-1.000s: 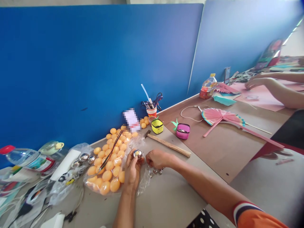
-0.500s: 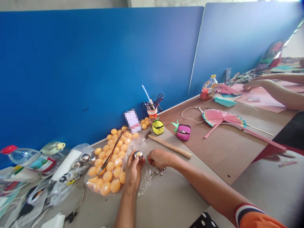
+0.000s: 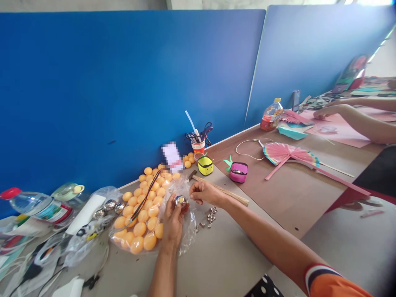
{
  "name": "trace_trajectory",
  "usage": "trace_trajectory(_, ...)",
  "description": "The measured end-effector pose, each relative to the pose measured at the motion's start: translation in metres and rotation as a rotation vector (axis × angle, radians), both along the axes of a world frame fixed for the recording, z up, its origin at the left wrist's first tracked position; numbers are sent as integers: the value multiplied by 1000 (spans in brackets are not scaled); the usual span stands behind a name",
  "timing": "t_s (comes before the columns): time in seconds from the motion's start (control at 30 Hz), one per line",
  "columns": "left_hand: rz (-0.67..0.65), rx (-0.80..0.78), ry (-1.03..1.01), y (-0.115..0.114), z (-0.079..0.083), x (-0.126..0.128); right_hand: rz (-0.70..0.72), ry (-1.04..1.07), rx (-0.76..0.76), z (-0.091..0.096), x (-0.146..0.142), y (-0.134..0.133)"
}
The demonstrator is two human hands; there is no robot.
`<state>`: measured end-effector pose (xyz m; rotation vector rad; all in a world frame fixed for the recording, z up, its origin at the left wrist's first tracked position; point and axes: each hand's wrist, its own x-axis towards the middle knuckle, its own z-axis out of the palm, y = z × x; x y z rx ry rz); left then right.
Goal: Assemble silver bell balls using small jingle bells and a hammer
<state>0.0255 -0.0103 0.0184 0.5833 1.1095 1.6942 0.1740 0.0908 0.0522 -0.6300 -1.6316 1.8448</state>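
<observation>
Held in my left hand (image 3: 173, 218) is a shiny silver ball (image 3: 180, 201), with the fingers wrapped around its sides and its top exposed. Just to its right my right hand (image 3: 201, 192) is in a pinch, fingertips close to the ball; whatever is between them is too small to make out. A scatter of small silver beads (image 3: 211, 215) lies on the table below my right hand. The hammer (image 3: 230, 192), with a wooden handle, lies partly behind my right hand and forearm. Left of my left hand, a clear plastic bag holds several orange balls (image 3: 140, 229).
Behind stand a yellow basket (image 3: 205, 165), a purple basket (image 3: 239, 172) and a paper cup (image 3: 198, 147) of pens. More silver balls (image 3: 109, 205) and bottles (image 3: 40, 206) sit at left. A pink paper fan (image 3: 284, 153) and another person's hands (image 3: 328, 111) are at right.
My right hand has risen from the small beads towards the silver ball, leaving more of the beads in sight. My left hand keeps the ball in about the same place.
</observation>
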Motion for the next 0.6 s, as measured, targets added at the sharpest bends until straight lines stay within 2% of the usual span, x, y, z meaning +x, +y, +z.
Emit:
trace_trajectory(0.23, 0, 19, 34, 0, 6, 2, 25, 38, -86, -7, -2, 0)
trace_trajectory(0.4, 16, 8, 33, 0, 7, 3, -40, 5, -82, -10, -6, -1)
trace_trajectory(0.6, 8, 26, 23, -1, 8, 4, -61, -84, -7, -9, -10, -5)
